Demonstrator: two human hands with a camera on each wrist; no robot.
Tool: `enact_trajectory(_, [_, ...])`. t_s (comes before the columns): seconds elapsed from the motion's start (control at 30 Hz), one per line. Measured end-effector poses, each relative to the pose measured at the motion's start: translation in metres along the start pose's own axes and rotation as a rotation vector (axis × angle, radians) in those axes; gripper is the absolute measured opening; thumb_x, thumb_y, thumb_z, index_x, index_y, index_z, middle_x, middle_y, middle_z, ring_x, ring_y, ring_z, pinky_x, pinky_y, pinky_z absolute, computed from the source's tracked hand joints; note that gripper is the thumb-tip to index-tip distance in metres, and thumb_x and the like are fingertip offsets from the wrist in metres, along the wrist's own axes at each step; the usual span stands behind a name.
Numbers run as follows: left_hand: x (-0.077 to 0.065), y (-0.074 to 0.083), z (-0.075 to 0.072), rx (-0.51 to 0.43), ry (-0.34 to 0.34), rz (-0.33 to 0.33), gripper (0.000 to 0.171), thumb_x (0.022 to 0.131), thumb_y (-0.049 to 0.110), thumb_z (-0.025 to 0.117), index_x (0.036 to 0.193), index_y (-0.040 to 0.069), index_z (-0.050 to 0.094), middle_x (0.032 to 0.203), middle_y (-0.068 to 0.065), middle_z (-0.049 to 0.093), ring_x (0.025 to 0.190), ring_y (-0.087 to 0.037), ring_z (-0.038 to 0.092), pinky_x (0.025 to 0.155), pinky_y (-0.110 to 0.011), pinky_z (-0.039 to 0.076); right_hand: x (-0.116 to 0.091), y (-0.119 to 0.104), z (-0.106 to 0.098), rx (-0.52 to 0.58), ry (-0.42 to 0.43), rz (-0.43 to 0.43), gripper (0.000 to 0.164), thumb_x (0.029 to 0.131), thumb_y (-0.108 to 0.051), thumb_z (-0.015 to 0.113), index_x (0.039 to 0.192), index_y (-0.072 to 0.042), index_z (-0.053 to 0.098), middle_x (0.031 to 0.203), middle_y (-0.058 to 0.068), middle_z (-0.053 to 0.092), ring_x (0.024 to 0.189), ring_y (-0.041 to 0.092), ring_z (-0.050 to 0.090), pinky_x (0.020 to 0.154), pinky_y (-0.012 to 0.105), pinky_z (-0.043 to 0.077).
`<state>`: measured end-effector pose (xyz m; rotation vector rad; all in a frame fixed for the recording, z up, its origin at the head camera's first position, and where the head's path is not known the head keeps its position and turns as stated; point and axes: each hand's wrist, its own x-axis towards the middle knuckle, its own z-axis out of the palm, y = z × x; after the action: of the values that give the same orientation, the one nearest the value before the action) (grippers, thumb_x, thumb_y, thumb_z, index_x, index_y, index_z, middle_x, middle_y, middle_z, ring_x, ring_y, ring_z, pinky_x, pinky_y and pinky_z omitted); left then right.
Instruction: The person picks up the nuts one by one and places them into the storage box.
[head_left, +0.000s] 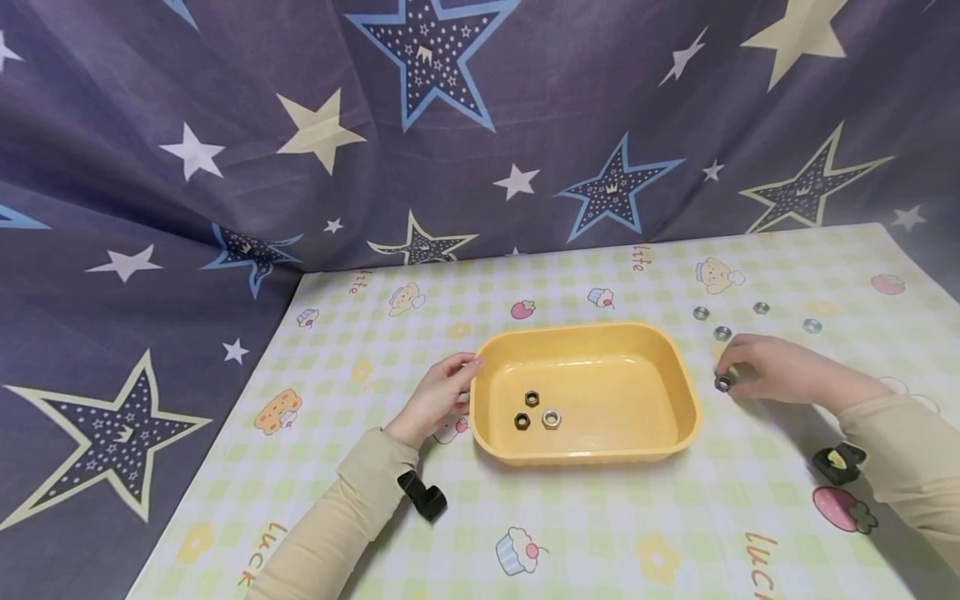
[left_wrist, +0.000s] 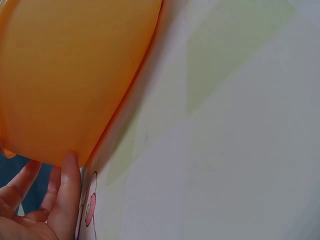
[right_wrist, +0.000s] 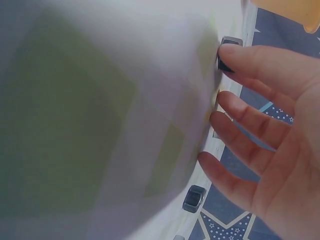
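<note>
A yellow tray [head_left: 585, 454] sits on the table, with two dark nuts [head_left: 532, 398] and one silver nut [head_left: 551, 418] lying in its left part. At the tray's left end my left hand [head_left: 435, 398] holds the rim, one fingertip at the edge and other fingers against the outer wall, as the left wrist view shows. To the right of the tray, my right hand [head_left: 780, 371] pinches a hex nut [head_left: 722, 383] between thumb and forefinger, low over the tabletop. In the right wrist view this nut [right_wrist: 231, 41] is partly hidden by the thumb; the other fingers spread apart.
Several loose silver nuts [head_left: 722, 333] lie beyond my right hand. A checked cloth with printed cartoons covers the table [head_left: 585, 533]. Behind it hangs a dark curtain [head_left: 480, 183] with stars. Each sleeve carries a black wrist mount [head_left: 423, 497].
</note>
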<state>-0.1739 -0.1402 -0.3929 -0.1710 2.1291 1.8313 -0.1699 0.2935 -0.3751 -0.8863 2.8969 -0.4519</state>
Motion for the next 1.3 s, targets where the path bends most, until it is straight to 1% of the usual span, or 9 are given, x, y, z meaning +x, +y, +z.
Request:
enact_trajectory(0.1, [0.000,-0.001,0.000,-0.004,0.006,-0.003,0.032,0.098,0.027,0.052,0.120,0.005,0.057,0.087,-0.001,0.060,0.066,-0.009,0.057,0.059,-0.024,0.054,0.000,0.000,0.000,0.002,-0.008,-0.003,0.020,0.069,-0.011,0.081,0.086,-0.014,0.069,0.092,-0.003,0.062,0.086,0.019,0.060,0.082,0.042,0.052])
enact_trajectory(0.27, [-0.001,-0.002,0.001,-0.026,-0.006,0.007,0.033,0.098,0.026,0.052,0.120,0.002,0.056,0.083,0.002,0.057,0.061,-0.006,0.052,0.057,-0.022,0.051,0.001,0.001,0.000,0.012,-0.022,-0.008,0.020,0.069,-0.015,0.081,0.084,-0.016,0.069,0.092,-0.004,0.061,0.086,0.018,0.059,0.083,0.043,0.052])
enact_trajectory(0.37, [-0.001,-0.002,0.001,-0.042,-0.024,0.012,0.033,0.099,0.026,0.051,0.120,0.001,0.055,0.079,0.003,0.054,0.057,-0.006,0.045,0.055,-0.020,0.047,0.001,0.003,0.000,0.005,-0.027,-0.014,0.020,0.067,-0.016,0.081,0.083,-0.017,0.069,0.091,-0.005,0.060,0.085,0.016,0.059,0.082,0.042,0.052])
enact_trajectory(0.5, [-0.001,-0.002,0.000,-0.068,-0.040,0.015,0.030,0.099,0.025,0.051,0.119,0.002,0.054,0.074,0.004,0.051,0.054,-0.006,0.036,0.051,-0.019,0.040,0.001,0.005,-0.001,0.003,-0.031,-0.018,0.021,0.065,-0.018,0.082,0.082,-0.018,0.068,0.089,-0.006,0.060,0.082,0.012,0.057,0.079,0.038,0.052])
enact_trajectory(0.73, [-0.001,-0.001,0.000,-0.062,-0.032,0.019,0.030,0.099,0.024,0.051,0.118,0.002,0.055,0.077,0.003,0.053,0.055,-0.006,0.040,0.053,-0.019,0.043,0.003,0.007,-0.004,0.009,-0.014,-0.047,0.024,0.063,-0.019,0.083,0.083,-0.016,0.068,0.089,-0.006,0.061,0.081,0.012,0.057,0.078,0.037,0.052])
enact_trajectory(0.9, [-0.002,0.000,0.000,-0.071,-0.051,0.018,0.030,0.099,0.024,0.051,0.118,0.001,0.054,0.074,0.004,0.050,0.054,-0.008,0.034,0.052,-0.019,0.038,0.003,0.006,-0.007,0.000,0.023,-0.068,0.025,0.062,-0.016,0.083,0.083,-0.016,0.068,0.089,-0.007,0.061,0.082,0.014,0.059,0.079,0.038,0.053])
enact_trajectory(1.1, [-0.003,0.002,0.000,-0.064,-0.050,0.014,0.030,0.099,0.023,0.050,0.120,0.002,0.054,0.078,0.003,0.052,0.056,-0.008,0.038,0.053,-0.020,0.042,0.004,0.004,-0.013,0.002,0.071,-0.097,0.027,0.061,-0.014,0.083,0.084,-0.017,0.070,0.092,-0.007,0.061,0.083,0.015,0.059,0.078,0.039,0.053])
enact_trajectory(1.23, [-0.003,0.002,0.000,-0.051,-0.046,0.014,0.031,0.099,0.023,0.051,0.120,0.002,0.054,0.082,0.002,0.055,0.059,-0.007,0.045,0.057,-0.021,0.048,0.005,0.004,-0.016,-0.021,0.140,-0.168,0.029,0.058,-0.009,0.084,0.083,-0.018,0.071,0.090,-0.009,0.060,0.082,0.012,0.059,0.076,0.038,0.054])
enact_trajectory(1.3, [-0.003,0.002,-0.001,-0.050,-0.048,0.017,0.031,0.099,0.024,0.051,0.120,0.001,0.054,0.080,0.002,0.054,0.059,-0.007,0.044,0.056,-0.021,0.047,0.007,0.006,-0.017,-0.035,0.175,-0.210,0.030,0.057,-0.007,0.084,0.081,-0.020,0.070,0.090,-0.010,0.060,0.082,0.010,0.058,0.075,0.036,0.054])
